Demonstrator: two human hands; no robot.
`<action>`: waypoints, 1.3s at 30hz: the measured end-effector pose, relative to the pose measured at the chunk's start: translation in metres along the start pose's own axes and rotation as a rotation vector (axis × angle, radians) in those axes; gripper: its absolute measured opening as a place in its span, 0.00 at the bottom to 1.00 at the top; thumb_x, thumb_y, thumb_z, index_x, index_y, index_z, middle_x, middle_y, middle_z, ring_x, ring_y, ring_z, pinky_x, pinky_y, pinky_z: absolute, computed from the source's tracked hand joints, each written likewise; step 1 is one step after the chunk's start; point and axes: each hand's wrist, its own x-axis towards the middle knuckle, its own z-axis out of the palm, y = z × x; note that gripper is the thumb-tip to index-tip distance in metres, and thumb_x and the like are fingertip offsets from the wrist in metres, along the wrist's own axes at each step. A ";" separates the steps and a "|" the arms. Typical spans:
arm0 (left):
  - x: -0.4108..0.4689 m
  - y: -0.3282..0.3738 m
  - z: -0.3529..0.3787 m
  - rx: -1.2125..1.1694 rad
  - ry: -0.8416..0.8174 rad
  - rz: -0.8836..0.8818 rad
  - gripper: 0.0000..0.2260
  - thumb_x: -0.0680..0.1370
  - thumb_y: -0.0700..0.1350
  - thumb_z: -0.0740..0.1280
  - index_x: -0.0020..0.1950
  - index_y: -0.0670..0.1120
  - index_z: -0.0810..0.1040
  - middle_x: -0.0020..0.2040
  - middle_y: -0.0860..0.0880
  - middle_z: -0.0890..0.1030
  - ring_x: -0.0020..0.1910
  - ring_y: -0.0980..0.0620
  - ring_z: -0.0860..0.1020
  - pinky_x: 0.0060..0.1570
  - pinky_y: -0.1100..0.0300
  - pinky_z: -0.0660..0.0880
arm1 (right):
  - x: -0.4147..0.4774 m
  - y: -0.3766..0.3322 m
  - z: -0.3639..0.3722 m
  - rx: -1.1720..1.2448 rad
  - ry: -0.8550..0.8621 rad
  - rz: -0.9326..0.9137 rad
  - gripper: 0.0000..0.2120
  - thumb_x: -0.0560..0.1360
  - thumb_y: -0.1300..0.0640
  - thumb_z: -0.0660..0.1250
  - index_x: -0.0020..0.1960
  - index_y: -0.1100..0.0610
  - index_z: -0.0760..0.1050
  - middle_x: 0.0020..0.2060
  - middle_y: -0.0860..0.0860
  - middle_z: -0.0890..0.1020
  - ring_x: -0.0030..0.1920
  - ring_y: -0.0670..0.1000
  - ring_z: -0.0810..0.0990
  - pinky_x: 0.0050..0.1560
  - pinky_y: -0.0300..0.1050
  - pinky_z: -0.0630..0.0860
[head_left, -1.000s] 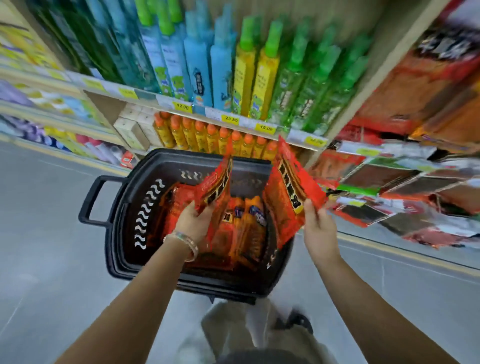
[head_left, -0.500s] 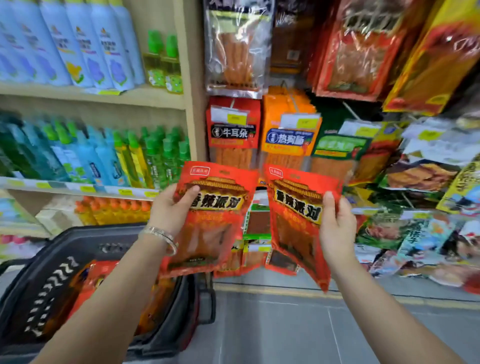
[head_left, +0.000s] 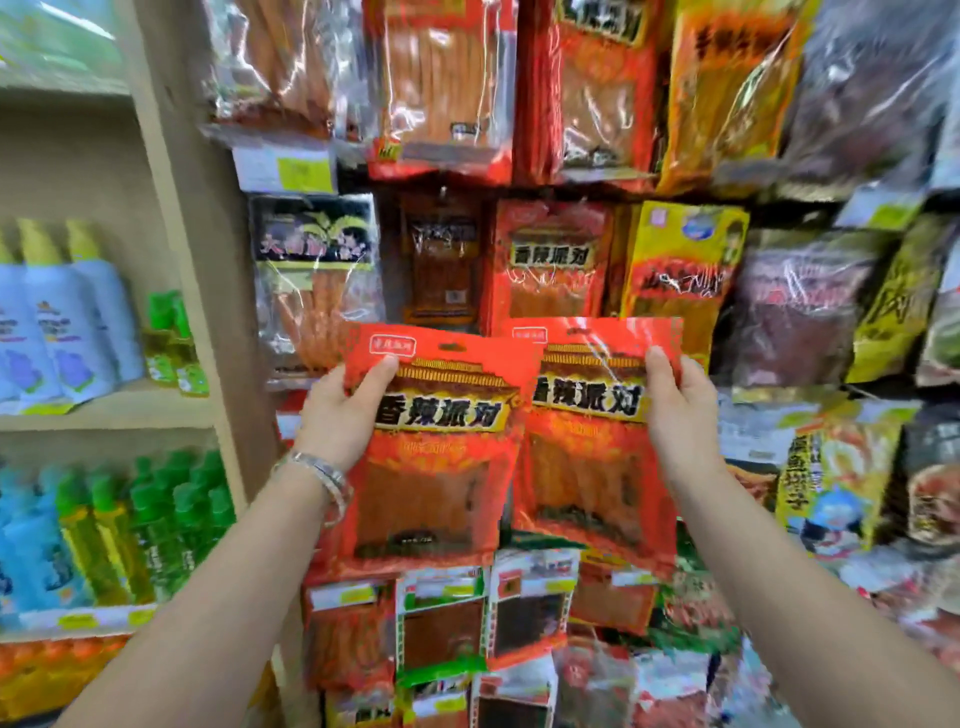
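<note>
Packets first: two matching red snack bags held up side by side, right in front of the hanging rack. The left red packet is gripped at its upper left edge by the left hand, thumb curled over the front. The right red packet is held the same way at its upper right edge by the right hand. Their inner edges overlap a bit. The same kind of bag, the hanging red packet, sits just above. Rack bags crowd every side, and the wooden shelf post is near the left hand.
</note>
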 end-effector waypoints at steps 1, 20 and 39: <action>0.010 0.003 0.006 -0.015 -0.001 0.012 0.12 0.68 0.62 0.67 0.38 0.55 0.81 0.41 0.52 0.84 0.46 0.47 0.82 0.53 0.44 0.77 | 0.015 -0.002 0.004 0.021 0.012 0.005 0.17 0.80 0.48 0.58 0.43 0.60 0.73 0.34 0.50 0.73 0.33 0.42 0.69 0.36 0.40 0.65; 0.133 0.026 0.090 -0.236 -0.150 0.042 0.14 0.64 0.66 0.69 0.42 0.60 0.82 0.41 0.52 0.85 0.42 0.49 0.84 0.46 0.43 0.80 | 0.190 -0.024 0.065 0.322 0.000 0.213 0.03 0.76 0.52 0.62 0.45 0.51 0.71 0.50 0.53 0.74 0.56 0.57 0.76 0.59 0.56 0.70; 0.123 0.047 0.159 -0.270 -0.114 0.024 0.13 0.65 0.64 0.69 0.42 0.57 0.83 0.46 0.41 0.84 0.47 0.39 0.81 0.48 0.41 0.79 | 0.175 0.008 0.061 0.396 -0.193 -0.062 0.14 0.70 0.37 0.62 0.41 0.45 0.79 0.37 0.38 0.82 0.41 0.36 0.78 0.47 0.35 0.72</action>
